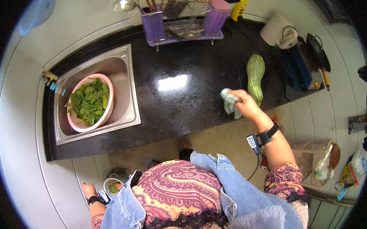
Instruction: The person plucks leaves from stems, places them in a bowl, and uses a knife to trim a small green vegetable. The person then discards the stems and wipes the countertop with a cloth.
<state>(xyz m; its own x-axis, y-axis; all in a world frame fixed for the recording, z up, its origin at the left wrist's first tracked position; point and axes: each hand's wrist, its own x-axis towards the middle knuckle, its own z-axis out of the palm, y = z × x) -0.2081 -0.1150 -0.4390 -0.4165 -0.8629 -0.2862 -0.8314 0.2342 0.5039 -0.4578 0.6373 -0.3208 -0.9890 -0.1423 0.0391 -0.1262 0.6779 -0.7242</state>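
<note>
My right hand (248,105) grips a bunched, pale grey-green cloth (230,102) at the front right of the black countertop (183,106). Just beyond that hand lies a long green squash (255,77), its near end close to my knuckles. Low on the left, my left hand (89,189) hangs away from the counter beside the wall; its fingers are too small to read. In the steel sink (123,83) a pink basin (111,100) sits tilted, heaped with leafy greens (89,100) and some green pods or peppers.
A purple utensil rack (184,37) stands against the back wall, with a knife and ladle. To the right are a white appliance (276,30) and a black pan (319,53). A faucet (51,79) rises at the sink's left. Below, a white bin (105,187) holds plant scraps.
</note>
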